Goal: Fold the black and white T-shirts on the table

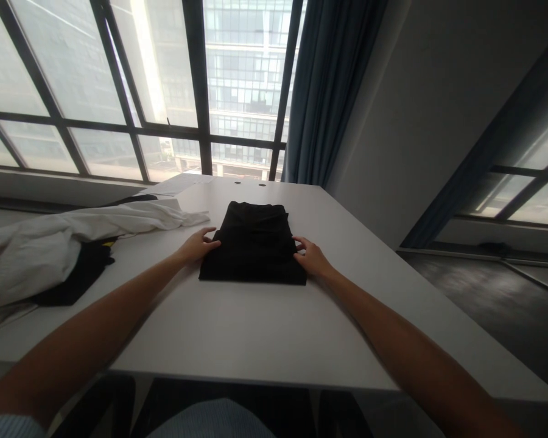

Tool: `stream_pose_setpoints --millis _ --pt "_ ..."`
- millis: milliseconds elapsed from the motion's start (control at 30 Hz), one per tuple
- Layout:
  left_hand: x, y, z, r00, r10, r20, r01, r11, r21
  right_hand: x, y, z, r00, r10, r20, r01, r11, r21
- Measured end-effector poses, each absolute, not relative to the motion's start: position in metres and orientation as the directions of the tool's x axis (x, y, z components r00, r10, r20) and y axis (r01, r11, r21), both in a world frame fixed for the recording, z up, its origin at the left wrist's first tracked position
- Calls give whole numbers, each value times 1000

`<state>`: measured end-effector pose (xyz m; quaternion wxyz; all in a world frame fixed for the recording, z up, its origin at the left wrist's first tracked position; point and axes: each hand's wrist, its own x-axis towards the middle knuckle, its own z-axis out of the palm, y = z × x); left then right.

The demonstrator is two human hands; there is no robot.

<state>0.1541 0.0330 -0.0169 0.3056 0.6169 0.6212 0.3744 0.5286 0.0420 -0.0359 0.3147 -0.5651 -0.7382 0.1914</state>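
A folded black garment (254, 243) lies flat on the white table, its wider edge towards me and the narrower end towards the windows. My left hand (200, 244) grips its left side, with the thumb over the edge. On the opposite side my right hand (313, 258) grips the right edge, its fingers bent and the thumb against the cloth. Some of the fingertips are hard to make out against the black fabric. The exact kind of garment does not show.
Loose white clothing (64, 234) is heaped on the left of the table (237, 334), partly over a black cloth (80, 277). Two dark round holes show near the table's far end. Windows (244, 79), a blue curtain (322, 91) and a wall stand beyond.
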Motion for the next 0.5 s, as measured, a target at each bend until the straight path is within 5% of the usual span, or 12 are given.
stream_pose_setpoints --millis 200,367,500 --pt "159 42 -22 23 967 253 686 -200 700 527 38 -32 -284 933 223 728 361 -583" --pt "157 39 -21 39 902 430 719 -325 615 526 37 -32 -229 882 411 660 451 -600" --pt "153 42 -27 96 929 357 774 -296 560 527 41 -34 -235 917 322 736 384 -558"
